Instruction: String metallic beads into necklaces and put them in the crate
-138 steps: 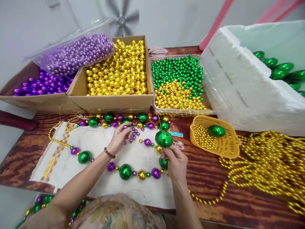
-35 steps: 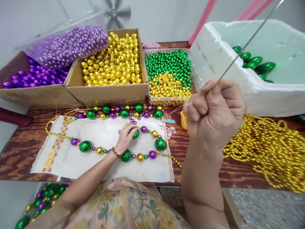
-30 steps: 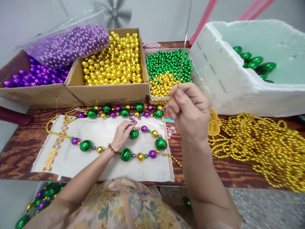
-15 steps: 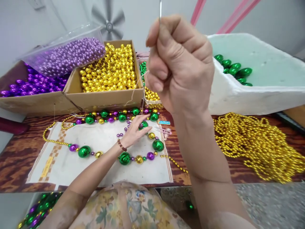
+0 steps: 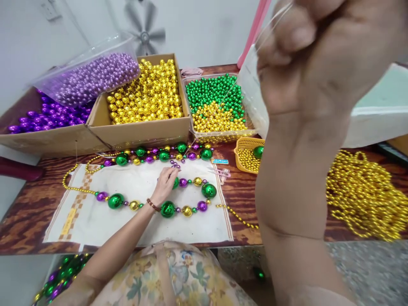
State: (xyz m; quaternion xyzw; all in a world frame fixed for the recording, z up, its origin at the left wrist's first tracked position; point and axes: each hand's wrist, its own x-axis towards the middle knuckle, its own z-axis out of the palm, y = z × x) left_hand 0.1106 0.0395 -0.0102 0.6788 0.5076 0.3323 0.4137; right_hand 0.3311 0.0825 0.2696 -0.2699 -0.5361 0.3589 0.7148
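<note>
My right hand is raised close to the camera at the upper right, its fingers curled and the fingertips cut off by the frame. A thin white thread runs across those fingers; the needle pinched there half a second ago is now out of sight. Low over the white cloth, my left hand has its fingers closed on a large green bead, which they partly hide. This bead belongs to a beaded strand of green, gold and purple balls. Several small purple beads lie beyond the fingertips.
Boxes of purple and gold beads stand behind, with a bag of lilac beads on top. Right of them are a green-and-gold bead tray and a yellow basket. Gold bead chains are heaped at right.
My right hand has risen and moved right, nearer the camera, drawing the thread along. My left hand has moved left and down, and its spread fingers have closed at the green bead.
</note>
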